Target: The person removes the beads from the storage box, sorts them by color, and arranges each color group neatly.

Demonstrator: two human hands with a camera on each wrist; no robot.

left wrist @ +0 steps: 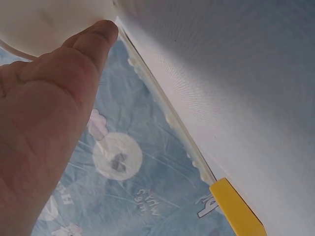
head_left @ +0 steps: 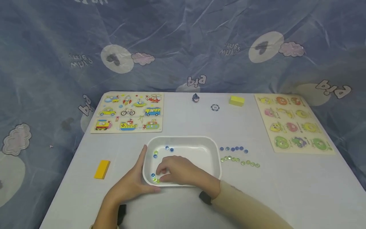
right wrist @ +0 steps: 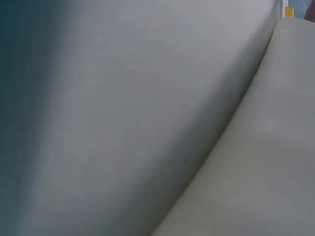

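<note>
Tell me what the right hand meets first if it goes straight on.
The right hand would probably meet the beads just ahead of it, one blue and two green, in the near left corner of the tray. Its height above them is unclear.

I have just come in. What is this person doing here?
The person's left hand rests against the left end of a white tray; the right hand reaches inside, beside small blue and green pieces. Whether it holds one is unclear. A blue row and a green row lie outside, to the tray's right.
</note>
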